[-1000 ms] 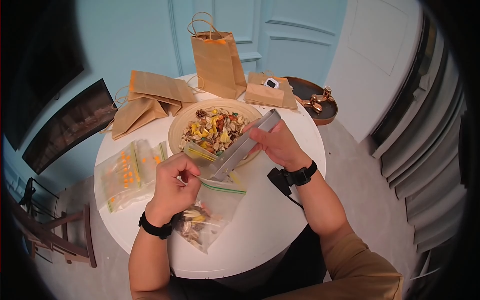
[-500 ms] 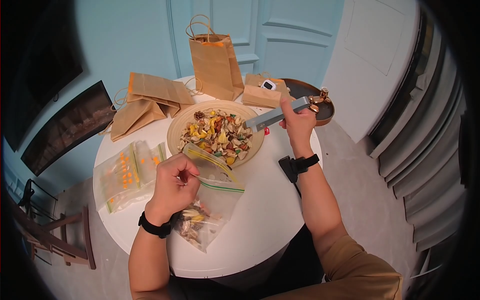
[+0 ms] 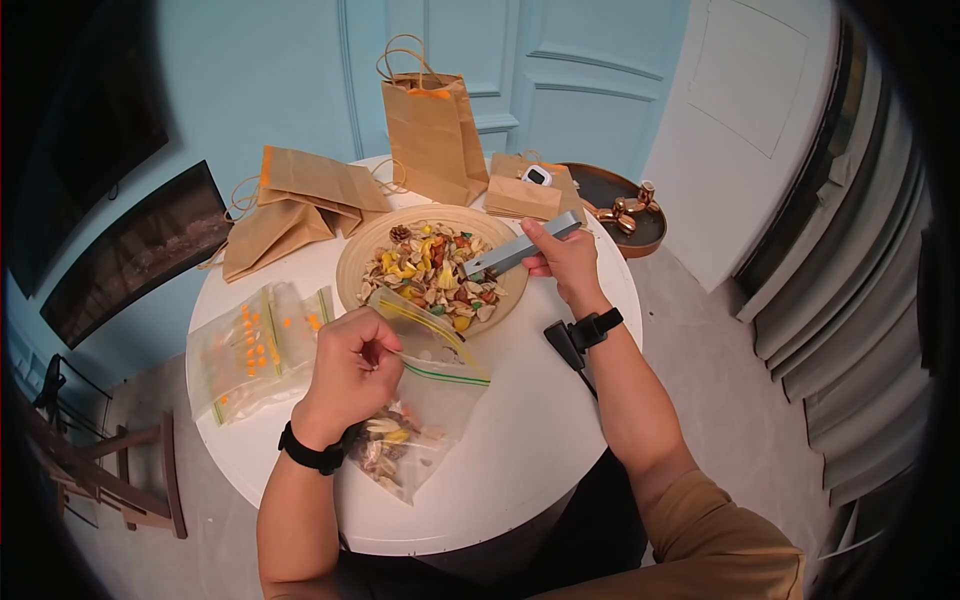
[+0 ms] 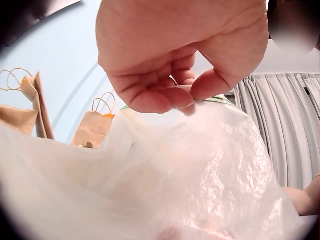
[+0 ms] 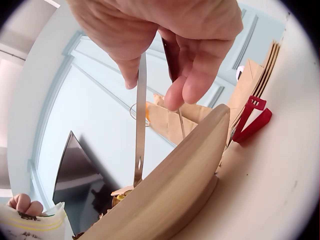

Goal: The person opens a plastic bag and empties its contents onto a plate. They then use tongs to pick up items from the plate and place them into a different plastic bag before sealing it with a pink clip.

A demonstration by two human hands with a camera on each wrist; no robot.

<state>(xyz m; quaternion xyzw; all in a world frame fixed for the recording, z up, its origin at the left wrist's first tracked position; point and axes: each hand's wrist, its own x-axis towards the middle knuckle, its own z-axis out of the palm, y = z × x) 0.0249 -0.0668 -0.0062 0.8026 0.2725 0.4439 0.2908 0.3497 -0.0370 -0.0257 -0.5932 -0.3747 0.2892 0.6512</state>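
Observation:
My left hand (image 3: 350, 375) pinches the rim of a clear zip bag (image 3: 445, 405), and its green-lined mouth gapes toward the bowl. Dried potpourri (image 3: 392, 448) lies in the bottom of the bag. In my right hand (image 3: 572, 265) are metal tongs (image 3: 522, 246), thumb on one arm and fingers on the other. Their tips are in among the potpourri (image 3: 425, 262) at the right side of a round wooden bowl (image 3: 352, 278). The right wrist view has the tong arms (image 5: 141, 115) spread apart, one tip down behind the bowl's rim.
Flat zip bags (image 3: 245, 350) with orange marks lie at the left. Behind the bowl are folded paper bags (image 3: 300, 205), an upright paper bag (image 3: 430, 135) and a flat stack with a white timer (image 3: 537, 175). A red clip-like object (image 5: 252, 120) lies beside the bowl.
The tongs moved from over the zip bag's mouth out to the right past the bowl, then back in to the potpourri. The left hand stayed on the bag.

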